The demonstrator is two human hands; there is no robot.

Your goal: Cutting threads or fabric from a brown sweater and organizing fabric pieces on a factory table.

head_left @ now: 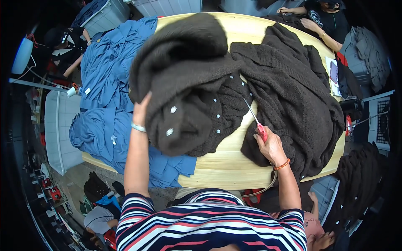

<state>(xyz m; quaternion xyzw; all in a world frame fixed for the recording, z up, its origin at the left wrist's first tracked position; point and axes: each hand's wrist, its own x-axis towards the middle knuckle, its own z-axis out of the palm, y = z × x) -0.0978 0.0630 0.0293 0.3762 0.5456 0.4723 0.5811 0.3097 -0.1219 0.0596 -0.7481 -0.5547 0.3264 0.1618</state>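
Note:
My left hand is closed on the edge of a dark brown knit cardigan, its fingers partly hidden by the cloth. The cardigan is lifted and blurred by motion, its upper part folded over. White round buttons dot its front. In my right hand is a red-handled tool with a long, thin metal tip pointing up and left, beside the cardigan's edge. A thin tan tube curves down near that wrist; I cannot see where it ends. More dark brown knitwear lies heaped beside this hand.
Blue garments are piled along the left of the pale wooden table. A notepad with a dark phone-like object lies at the right edge. Co-workers sit at far left and far right. Grey bins surround the table.

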